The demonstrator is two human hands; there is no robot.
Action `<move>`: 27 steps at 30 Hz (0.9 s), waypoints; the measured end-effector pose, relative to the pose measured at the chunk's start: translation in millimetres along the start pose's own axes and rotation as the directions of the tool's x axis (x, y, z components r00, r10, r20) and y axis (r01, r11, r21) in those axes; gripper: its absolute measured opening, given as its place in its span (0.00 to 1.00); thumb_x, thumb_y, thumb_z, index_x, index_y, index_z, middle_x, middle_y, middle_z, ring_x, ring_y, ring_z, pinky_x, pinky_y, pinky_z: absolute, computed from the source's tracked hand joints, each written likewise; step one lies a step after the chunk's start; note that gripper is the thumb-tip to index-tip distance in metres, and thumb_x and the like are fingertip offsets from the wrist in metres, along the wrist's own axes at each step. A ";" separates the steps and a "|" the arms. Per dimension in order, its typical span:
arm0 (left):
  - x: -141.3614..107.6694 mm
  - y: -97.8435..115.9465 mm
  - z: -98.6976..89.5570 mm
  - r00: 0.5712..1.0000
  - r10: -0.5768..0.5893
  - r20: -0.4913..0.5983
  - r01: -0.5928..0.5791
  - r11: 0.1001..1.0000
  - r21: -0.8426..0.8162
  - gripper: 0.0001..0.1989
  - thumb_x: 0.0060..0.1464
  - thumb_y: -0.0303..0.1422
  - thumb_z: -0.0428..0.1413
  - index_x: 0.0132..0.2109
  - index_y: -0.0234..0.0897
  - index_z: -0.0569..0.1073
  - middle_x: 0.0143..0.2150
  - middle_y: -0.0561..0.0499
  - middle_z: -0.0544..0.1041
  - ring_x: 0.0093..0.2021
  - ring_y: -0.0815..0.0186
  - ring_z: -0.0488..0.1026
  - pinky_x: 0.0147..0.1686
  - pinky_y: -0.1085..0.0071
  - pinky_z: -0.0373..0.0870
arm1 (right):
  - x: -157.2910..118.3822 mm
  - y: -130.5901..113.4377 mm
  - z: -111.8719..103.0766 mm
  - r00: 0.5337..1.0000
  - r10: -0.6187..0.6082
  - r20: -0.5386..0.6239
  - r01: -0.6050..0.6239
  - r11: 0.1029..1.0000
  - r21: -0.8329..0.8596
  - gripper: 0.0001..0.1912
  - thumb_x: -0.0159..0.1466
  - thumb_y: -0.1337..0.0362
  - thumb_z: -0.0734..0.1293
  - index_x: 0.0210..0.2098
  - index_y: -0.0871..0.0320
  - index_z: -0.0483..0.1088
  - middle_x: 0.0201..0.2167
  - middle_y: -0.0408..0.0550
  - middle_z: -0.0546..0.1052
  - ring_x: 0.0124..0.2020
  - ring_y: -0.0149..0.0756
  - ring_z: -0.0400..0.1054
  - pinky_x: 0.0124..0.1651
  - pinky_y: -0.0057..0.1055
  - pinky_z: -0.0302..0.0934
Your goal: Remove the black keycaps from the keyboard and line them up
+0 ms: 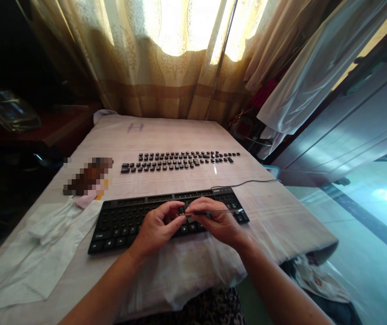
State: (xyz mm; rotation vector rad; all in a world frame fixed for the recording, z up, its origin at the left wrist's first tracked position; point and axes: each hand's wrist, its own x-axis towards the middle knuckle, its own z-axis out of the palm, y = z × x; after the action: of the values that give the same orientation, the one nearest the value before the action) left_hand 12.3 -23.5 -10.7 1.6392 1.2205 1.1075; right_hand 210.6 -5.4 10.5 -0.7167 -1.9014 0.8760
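Note:
A black keyboard (122, 221) lies near the table's front edge, with keycaps on its lower rows and bare key positions higher up. Above its middle, my left hand (159, 226) pinches a small black keycap (181, 210). Close beside it, my right hand (213, 219) grips a thin tool (225, 211) that points to the right, its near end at the keycap. Behind the keyboard, loose black keycaps (162, 162) stand in rows on the cloth. My hands hide part of the keyboard's middle.
White paper sheets (34, 257) and a pixelated patch (88, 176) lie on the left of the cloth-covered table (274, 216). A cable (247, 182) runs right from the keyboard. Curtains (173, 76) hang behind; a glass object (8, 110) sits far left.

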 end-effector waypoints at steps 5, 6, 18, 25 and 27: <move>4.9 -0.1 -5.6 0.997 -0.068 -0.049 0.059 0.986 -0.155 0.16 0.54 0.45 0.58 0.42 0.38 0.79 0.35 0.50 0.82 0.35 0.64 0.77 0.36 0.70 0.75 | 0.5 -0.8 2.7 0.995 -0.003 0.099 0.013 0.995 -0.096 0.07 0.66 0.66 0.67 0.42 0.53 0.78 0.38 0.48 0.80 0.39 0.34 0.75 0.43 0.30 0.70; 6.2 -0.4 -7.1 0.993 -0.082 -0.081 0.068 0.984 -0.162 0.18 0.53 0.47 0.58 0.42 0.38 0.79 0.35 0.49 0.82 0.34 0.64 0.77 0.35 0.70 0.75 | -0.2 2.2 3.2 0.993 -0.010 0.119 0.026 0.991 -0.128 0.08 0.66 0.67 0.67 0.43 0.53 0.78 0.39 0.48 0.79 0.39 0.34 0.75 0.44 0.30 0.70; 10.4 -5.9 -12.9 0.974 -0.169 -0.153 0.135 0.968 -0.214 0.25 0.45 0.57 0.60 0.35 0.38 0.76 0.27 0.52 0.77 0.26 0.65 0.73 0.20 0.74 0.65 | -11.3 35.1 8.0 0.994 -0.037 0.100 0.101 0.627 -0.773 0.14 0.61 0.74 0.68 0.42 0.52 0.78 0.37 0.47 0.81 0.35 0.41 0.75 0.39 0.33 0.69; 13.5 2.2 -9.9 0.984 -0.170 -0.044 0.154 0.957 -0.245 0.25 0.43 0.56 0.62 0.38 0.39 0.76 0.29 0.53 0.76 0.27 0.66 0.72 0.20 0.75 0.63 | 0.1 2.7 4.5 0.999 -0.036 0.006 0.032 0.779 -0.626 0.15 0.64 0.72 0.64 0.48 0.53 0.75 0.40 0.49 0.80 0.39 0.40 0.76 0.43 0.33 0.69; 14.6 4.0 -7.7 0.981 -0.195 -0.003 0.186 0.941 -0.284 0.27 0.41 0.55 0.63 0.40 0.39 0.75 0.30 0.52 0.76 0.26 0.67 0.71 0.18 0.76 0.60 | 5.2 -6.4 6.5 0.999 -0.041 -0.019 0.023 0.829 -0.558 0.16 0.64 0.68 0.66 0.51 0.54 0.73 0.42 0.50 0.80 0.41 0.41 0.75 0.44 0.33 0.69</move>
State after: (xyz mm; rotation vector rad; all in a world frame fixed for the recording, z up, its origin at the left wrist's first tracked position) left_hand 8.4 -9.5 -1.9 1.2653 1.1537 1.1303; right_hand 201.8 -7.0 15.9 -1.0305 -2.1537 0.2639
